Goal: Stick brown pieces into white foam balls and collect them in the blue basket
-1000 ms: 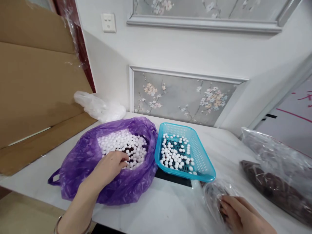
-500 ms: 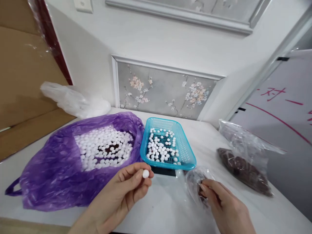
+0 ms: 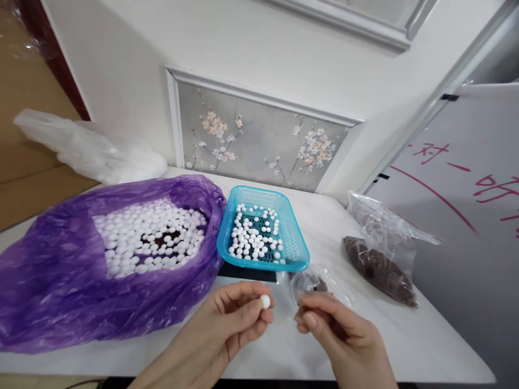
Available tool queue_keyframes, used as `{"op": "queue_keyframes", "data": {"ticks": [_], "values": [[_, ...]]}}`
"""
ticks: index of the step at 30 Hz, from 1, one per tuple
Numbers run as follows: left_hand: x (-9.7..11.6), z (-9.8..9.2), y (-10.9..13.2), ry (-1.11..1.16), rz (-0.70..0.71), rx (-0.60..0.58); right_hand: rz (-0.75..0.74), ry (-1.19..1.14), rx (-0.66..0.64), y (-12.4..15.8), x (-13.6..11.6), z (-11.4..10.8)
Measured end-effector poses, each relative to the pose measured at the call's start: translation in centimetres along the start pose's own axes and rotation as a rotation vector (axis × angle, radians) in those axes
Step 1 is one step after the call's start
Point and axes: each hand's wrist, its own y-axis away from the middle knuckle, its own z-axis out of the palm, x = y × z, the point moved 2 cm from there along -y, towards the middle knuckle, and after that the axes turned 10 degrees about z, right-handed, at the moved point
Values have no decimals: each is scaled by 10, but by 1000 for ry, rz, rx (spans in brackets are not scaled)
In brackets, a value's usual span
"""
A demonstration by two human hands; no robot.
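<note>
— Pinching one white ball between thumb and fingertips of the left hand, down at six o'clock?
— Yes, held clear of the table, close to the right hand but not touching it.
— And at five o'clock?
— Curled shut, seemingly gripping the film of a small clear bag with something dark inside.
— Step in hand, then?
— Judging by the pose: holding a single picked ball up beside that little bag.
— Calls for what next?
— A steady pinch and fine aim; small, round, likely quick to roll off.
— Farther out?
— At twelve, just beyond, a blue basket part filled with white balls. At ten, touching it, a purple bag heaped with more. At two, a larger clear bag of dark brown stuff. Past ten, against the wall, a white plastic bag.
</note>
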Motion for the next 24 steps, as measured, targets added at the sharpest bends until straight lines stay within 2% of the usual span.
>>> {"op": "queue_keyframes", "data": {"ticks": [3, 7, 11, 13, 16, 18, 24], "values": [[-1, 3, 3, -13, 18, -61, -35, -43, -113, 4, -5, 17], [-2, 3, 7, 11, 32, -121, -133, -78, -181, 8, -10, 35], [-2, -3, 10, 27, 49, -113, -56, -218, -199, 13, -4, 49], [-2, -5, 11, 33, 54, -117, -91, -225, -175, 14, -1, 53], [-1, -7, 12, 44, 92, -114, -269, -140, -146, 15, -1, 56], [0, -8, 12, 39, 113, -116, -325, -86, -148, 15, -1, 56], [3, -8, 15, 19, 134, -183, -234, -194, -252, 17, -2, 57]]}}
